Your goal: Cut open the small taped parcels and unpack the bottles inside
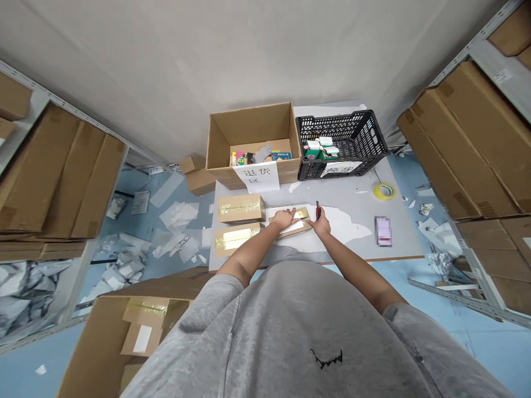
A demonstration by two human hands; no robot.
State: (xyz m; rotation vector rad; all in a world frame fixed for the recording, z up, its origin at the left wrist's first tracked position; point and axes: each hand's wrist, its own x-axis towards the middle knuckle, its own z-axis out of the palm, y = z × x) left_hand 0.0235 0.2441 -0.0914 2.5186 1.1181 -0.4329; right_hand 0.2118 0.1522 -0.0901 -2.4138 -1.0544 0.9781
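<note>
A small taped cardboard parcel [299, 220] lies on the grey table [357, 243] in front of me. My left hand [284, 218] rests flat on top of it, fingers stretched out. My right hand [321, 223] is closed round a red-handled cutter [318, 210] at the parcel's right end. Two more taped parcels lie to the left: one [241, 208] further back, one [236, 238] nearer the front edge.
An open cardboard box [253, 128] with a paper label and a black plastic crate [365, 132] stand at the table's back. A yellow tape roll [384, 190] and a phone [383, 231] lie right. Shelves of cartons flank both sides; an open carton [103, 337] stands on the littered floor.
</note>
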